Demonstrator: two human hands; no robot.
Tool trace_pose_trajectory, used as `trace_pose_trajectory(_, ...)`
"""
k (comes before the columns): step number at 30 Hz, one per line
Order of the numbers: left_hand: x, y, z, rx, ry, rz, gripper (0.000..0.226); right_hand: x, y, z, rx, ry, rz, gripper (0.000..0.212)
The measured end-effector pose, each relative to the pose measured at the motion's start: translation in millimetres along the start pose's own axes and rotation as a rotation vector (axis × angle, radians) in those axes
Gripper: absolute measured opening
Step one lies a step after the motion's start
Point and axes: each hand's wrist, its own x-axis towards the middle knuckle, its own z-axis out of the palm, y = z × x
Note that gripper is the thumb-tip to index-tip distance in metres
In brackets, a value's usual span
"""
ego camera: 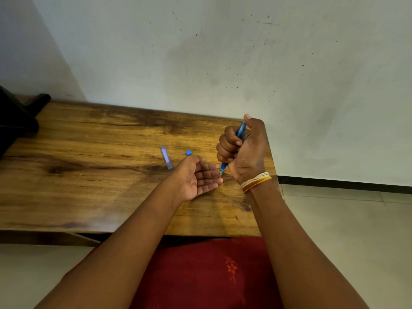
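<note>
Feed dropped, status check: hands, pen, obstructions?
Right hand grips blue plastic pen, tip down. Left hand open, palm up beside tip. Translucent blue cap and small blue piece lie on wooden table, clear of hands.

— What is worn on the arms?
— A bundle of white, yellow and orange threads point(256, 182) circles the wrist under the right grip point(243, 150), right of centre.
— And the clothing?
— It's red fabric point(207, 275) with orange flower motifs, bottom centre.

A: The pen point(241, 131), what colour?
B: Blue, same as the small plug point(188, 153) toward the right edge of the table point(89, 175). The sleeve point(166, 157) beside it is pale lilac.
A: The table?
B: Honey-brown with dark grain streaks. Cloth point(200, 275) at its near edge: red, orange flowers. Wrist threads point(256, 181): white, yellow, orange.
</note>
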Motion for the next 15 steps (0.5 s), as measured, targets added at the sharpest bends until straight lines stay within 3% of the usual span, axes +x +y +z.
trace_pose_trajectory(15,-3.0,1.3,2.9,-0.034,0.003,-0.007,0.041,1.9,5.3,-3.4,0.024,0.054,0.031,0.061)
